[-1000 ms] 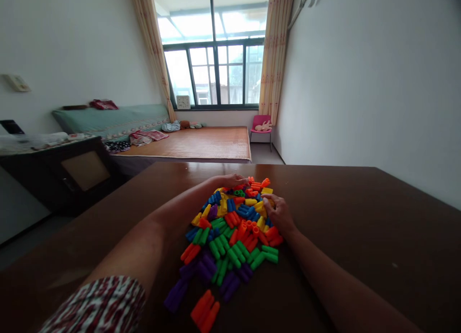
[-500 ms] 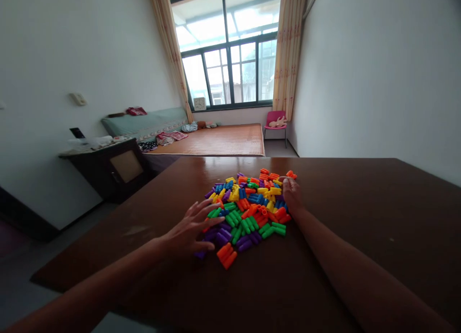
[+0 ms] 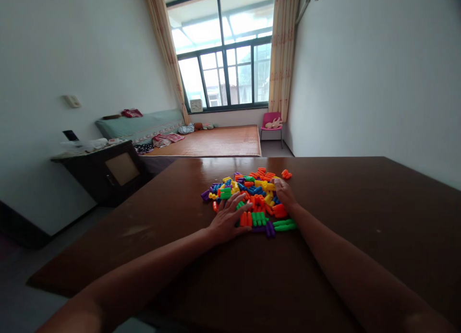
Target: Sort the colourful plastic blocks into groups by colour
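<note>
A pile of plastic building pieces [image 3: 257, 191] in orange, green, yellow, blue and purple lies on the dark brown table [image 3: 345, 194]. At the pile's near left side, my left hand [image 3: 229, 218] rests against the pieces with its fingers spread. Beside its fingertips are a green piece [image 3: 225, 193] and an orange piece [image 3: 246, 219]. My right hand [image 3: 284, 193] lies along the pile's right edge, touching it, its fingers partly hidden and bent inward. Near that wrist are long green pieces [image 3: 284, 225]. One orange piece [image 3: 286, 174] sits apart behind the right hand.
Beyond the table stands a bed [image 3: 223, 138] with clothes and soft toys on it. A dark cabinet [image 3: 115, 170] stands at the left. A pink chair [image 3: 272, 124] is by the window, and a white wall [image 3: 374, 83] runs along the right.
My left hand has moved right and slightly away from me, pushing the near pieces into a tighter pile. My right hand has shifted slightly left. The view has turned a little.
</note>
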Motion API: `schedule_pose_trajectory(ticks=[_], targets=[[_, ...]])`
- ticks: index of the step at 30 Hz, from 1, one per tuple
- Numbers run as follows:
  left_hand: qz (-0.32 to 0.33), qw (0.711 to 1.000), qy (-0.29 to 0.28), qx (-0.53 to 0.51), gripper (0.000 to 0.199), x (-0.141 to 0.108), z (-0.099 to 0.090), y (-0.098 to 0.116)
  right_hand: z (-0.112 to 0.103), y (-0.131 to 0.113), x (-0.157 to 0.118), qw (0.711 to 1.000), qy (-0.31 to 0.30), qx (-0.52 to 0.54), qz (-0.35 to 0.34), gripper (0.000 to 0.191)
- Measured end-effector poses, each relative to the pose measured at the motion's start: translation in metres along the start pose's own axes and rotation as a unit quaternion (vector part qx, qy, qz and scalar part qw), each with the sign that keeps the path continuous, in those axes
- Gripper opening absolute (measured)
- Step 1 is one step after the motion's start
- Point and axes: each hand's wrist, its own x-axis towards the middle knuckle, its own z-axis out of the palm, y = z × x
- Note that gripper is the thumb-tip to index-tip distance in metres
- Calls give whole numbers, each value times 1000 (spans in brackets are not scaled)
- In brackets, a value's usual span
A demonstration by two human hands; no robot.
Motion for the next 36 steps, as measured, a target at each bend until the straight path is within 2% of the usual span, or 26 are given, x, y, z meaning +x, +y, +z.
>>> schedule_pose_trajectory(ticks=[2, 5, 7, 9, 11, 15, 18, 20, 22, 24, 26, 31, 36], targets=[[7, 1000, 25, -8, 54, 19, 4, 2, -2, -6, 0, 997, -11, 80, 3, 43], [1, 997, 59, -42, 46, 49, 7, 6, -8, -19, 0, 975, -33, 218, -5, 48], [-15, 994, 84, -62, 44, 65, 5, 4, -13, -24, 3, 965, -42, 259, -19, 50], [-55, 989, 118, -73, 42, 76, 0, -6, -21, -23, 9, 964, -26, 263, -25, 53], [-120, 976, 160, -82, 40, 78, -7, -27, -30, -13, 20, 971, 19, 239, -11, 58], [-265, 929, 238, -103, 38, 56, -13, -95, -48, 25, 42, 983, 123, 121, 57, 69], [-332, 902, 246, -125, 36, 33, -4, -136, -53, 46, 47, 987, 135, 51, 68, 66], [-353, 893, 230, -157, 37, 23, 6, -147, -53, 51, 47, 991, 117, 1, 62, 60], [-333, 900, 210, -184, 41, 20, 14, -146, -51, 50, 49, 992, 95, -57, 60, 55], [-284, 920, 189, -193, 45, 20, 18, -139, -48, 45, 55, 990, 76, -101, 57, 49], [-245, 935, 170, -190, 46, 22, 19, -133, -45, 40, 67, 989, 61, -128, 46, 44], [-207, 950, 135, -191, 48, 21, 17, -128, -33, 30, 93, 985, -3, -172, 15, 37], [-191, 957, 105, -190, 48, 19, 23, -127, -29, 17, 84, 982, -70, -176, -9, 31]])
